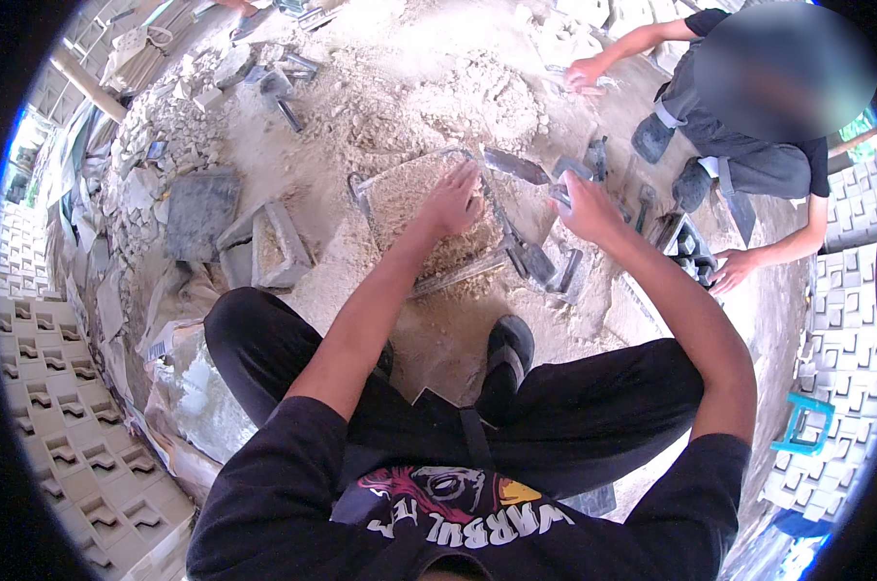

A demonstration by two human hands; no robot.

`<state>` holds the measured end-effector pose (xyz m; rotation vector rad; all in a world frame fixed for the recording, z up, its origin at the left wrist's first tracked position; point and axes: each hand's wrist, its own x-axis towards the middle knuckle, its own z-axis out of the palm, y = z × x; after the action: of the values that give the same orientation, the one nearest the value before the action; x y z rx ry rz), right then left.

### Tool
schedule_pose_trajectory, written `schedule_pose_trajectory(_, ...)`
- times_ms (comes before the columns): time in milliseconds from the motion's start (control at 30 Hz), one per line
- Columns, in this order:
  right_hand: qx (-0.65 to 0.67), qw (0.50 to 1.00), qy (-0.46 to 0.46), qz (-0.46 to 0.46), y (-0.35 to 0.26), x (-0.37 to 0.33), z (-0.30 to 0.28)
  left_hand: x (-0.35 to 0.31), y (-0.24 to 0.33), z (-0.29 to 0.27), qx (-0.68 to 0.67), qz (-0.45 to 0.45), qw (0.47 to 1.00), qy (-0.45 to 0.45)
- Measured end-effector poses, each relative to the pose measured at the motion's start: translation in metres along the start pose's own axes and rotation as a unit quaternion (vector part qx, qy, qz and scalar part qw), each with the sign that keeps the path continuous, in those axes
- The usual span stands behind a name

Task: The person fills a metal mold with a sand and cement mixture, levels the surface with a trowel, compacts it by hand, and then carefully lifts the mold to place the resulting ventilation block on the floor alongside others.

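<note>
A square metal mould (361, 205) filled level with pale, damp sandy mix (400, 208) lies on the ground in front of me. My left hand (454, 201) rests on the mix near the mould's far right part, its fingers stretched out. Just to the right, my right hand (589, 209) grips a trowel (516, 167) by its handle. The dark, pointed blade reaches left past the mould's far right corner, close to my left fingertips. Against the mould's right side lies a dark metal tool (530, 259).
A large sand pile (458, 97) spreads beyond the mould. Left are a grey slab (203, 213), an open box-shaped mould (279, 247) and rubble. A co-worker (748, 145) squats at the right, one hand (734, 271) by a dark block mould (692, 250). A teal stool (804, 423) stands further right.
</note>
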<state>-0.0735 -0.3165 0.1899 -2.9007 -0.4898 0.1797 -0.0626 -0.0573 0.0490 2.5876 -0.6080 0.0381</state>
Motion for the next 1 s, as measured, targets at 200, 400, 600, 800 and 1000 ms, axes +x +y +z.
schedule_pose_trajectory(200, -0.022, 1.0, -0.009, -0.009, -0.003, 0.002, -0.011, -0.013, 0.028, 0.018, 0.021, 0.075, 0.996, 0.036)
schedule_pose_trajectory(400, -0.032, 0.999, 0.001, -0.006, -0.003, 0.003, -0.015, -0.045, 0.045, 0.016, -0.018, 0.073, 0.997, 0.007)
schedule_pose_trajectory(600, -0.041, 0.999, 0.019, -0.03, -0.018, 0.001, -0.025, -0.082, 0.038, 0.013, 0.026, 0.133, 0.989, 0.065)
schedule_pose_trajectory(800, -0.035, 0.999, -0.019, -0.017, -0.037, 0.004, -0.037, -0.109, 0.014, 0.001, 0.122, 0.047, 0.986, 0.104)
schedule_pose_trajectory(1000, -0.052, 0.998, 0.014, -0.023, -0.037, -0.004, -0.043, -0.113, -0.006, -0.014, 0.081, -0.095, 0.984, 0.123)
